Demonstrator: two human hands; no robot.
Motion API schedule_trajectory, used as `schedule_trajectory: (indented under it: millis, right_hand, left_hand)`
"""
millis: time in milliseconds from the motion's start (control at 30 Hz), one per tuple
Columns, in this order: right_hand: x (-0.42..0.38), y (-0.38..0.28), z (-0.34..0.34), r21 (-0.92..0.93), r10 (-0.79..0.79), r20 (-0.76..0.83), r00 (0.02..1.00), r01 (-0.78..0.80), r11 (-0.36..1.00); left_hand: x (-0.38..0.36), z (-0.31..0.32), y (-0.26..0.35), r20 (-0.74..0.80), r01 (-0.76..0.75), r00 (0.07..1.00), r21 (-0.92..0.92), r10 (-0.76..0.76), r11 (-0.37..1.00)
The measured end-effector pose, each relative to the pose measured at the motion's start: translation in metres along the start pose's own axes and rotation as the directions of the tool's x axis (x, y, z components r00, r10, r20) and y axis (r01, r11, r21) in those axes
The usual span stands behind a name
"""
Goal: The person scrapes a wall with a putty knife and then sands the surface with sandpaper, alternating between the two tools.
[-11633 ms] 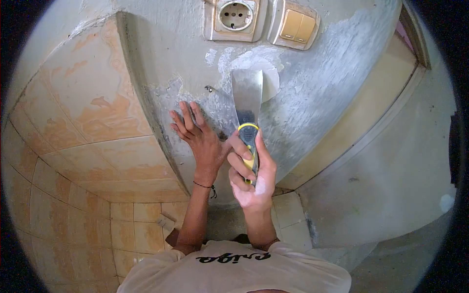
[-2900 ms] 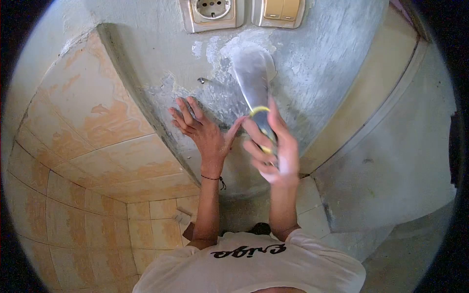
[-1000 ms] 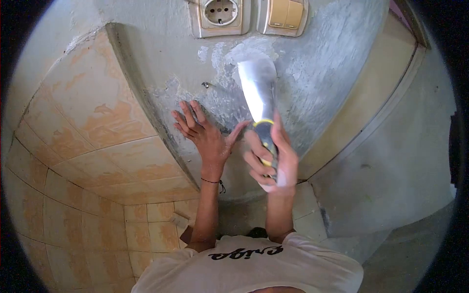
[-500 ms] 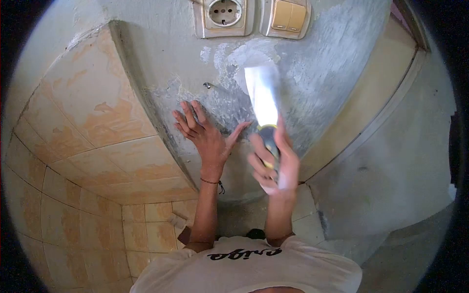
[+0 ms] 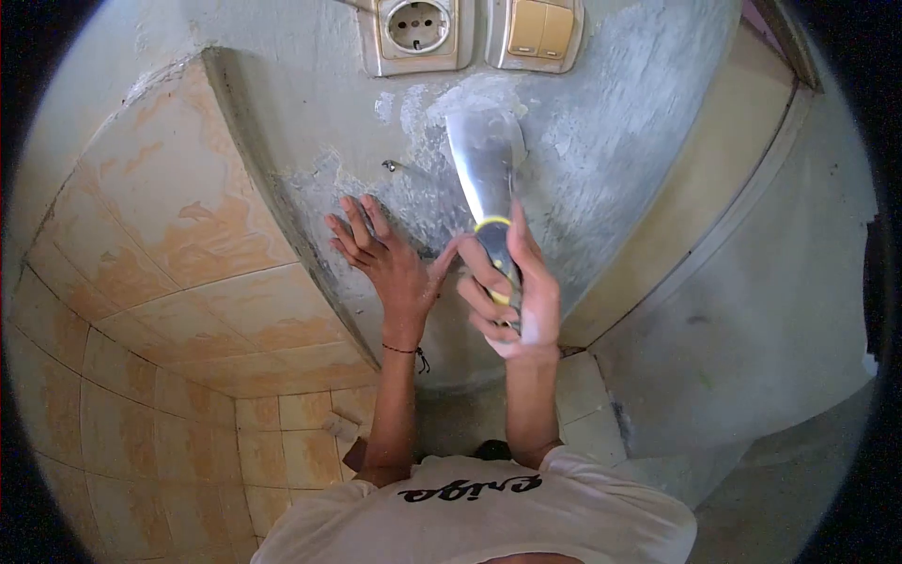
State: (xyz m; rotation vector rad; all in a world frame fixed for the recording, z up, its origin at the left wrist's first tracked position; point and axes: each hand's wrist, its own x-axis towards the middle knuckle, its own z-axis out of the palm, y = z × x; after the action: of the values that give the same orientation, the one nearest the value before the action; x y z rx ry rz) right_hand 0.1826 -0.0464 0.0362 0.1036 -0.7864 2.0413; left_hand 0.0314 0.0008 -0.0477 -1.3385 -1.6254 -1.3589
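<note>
My right hand [image 5: 512,291] is wrapped round the dark and yellow handle of a putty knife [image 5: 481,164]. Its wide shiny blade points up the wall, the tip lying over a pale plaster patch [image 5: 479,97] below the socket and switch. My left hand [image 5: 390,268] rests against the grey wall [image 5: 324,226] with its fingers spread, thumb reaching toward the right hand. Around both hands the wall surface is rough, scraped and blotchy. Just above the left fingertips a small metal screw or hook [image 5: 389,165] sticks out.
A power socket [image 5: 416,26] and a double light switch [image 5: 541,30] sit at the top of the wall. Orange-patterned tiles [image 5: 188,226] cover the raised left side. To the right are a cream-coloured panel [image 5: 695,179] and a grey surface [image 5: 752,310]. A small box-like piece [image 5: 340,426] lies low on the left.
The putty knife and my right hand have shifted slightly left and up, and the blade is less blurred. My left hand keeps its place on the wall. The view has shifted a little.
</note>
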Motion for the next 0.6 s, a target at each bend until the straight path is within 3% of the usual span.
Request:
schedule_trajectory:
  millis: [133,200,400,500,600]
  right_hand:
    - [-0.017,-0.005,-0.004,0.007,0.044,0.149,0.988,-0.046,0.999]
    - [-0.005,0.004,-0.011,-0.046,0.051,0.009,0.999,-0.05,0.998]
    - [-0.013,-0.001,-0.006,-0.033,0.024,0.077,0.997,-0.021,0.999]
    - [-0.023,-0.003,0.002,-0.028,0.028,-0.044,0.999,-0.029,0.999]
    - [0.003,0.006,-0.011,-0.117,0.016,-0.004,1.0,-0.016,0.993]
  left_hand:
    - [-0.001,-0.002,0.001,0.004,0.01,1.0,-0.014,-0.01,1.0]
    - [-0.002,0.001,-0.003,0.007,0.011,1.0,0.005,-0.011,1.0]
    - [-0.004,-0.001,-0.001,0.012,-0.001,1.0,0.003,0.0,1.0]
    - [0.0,-0.001,0.0,-0.007,0.008,1.0,-0.005,-0.008,1.0]
    - [-0.004,-0.001,-0.001,0.018,0.009,1.0,-0.004,-0.009,1.0]
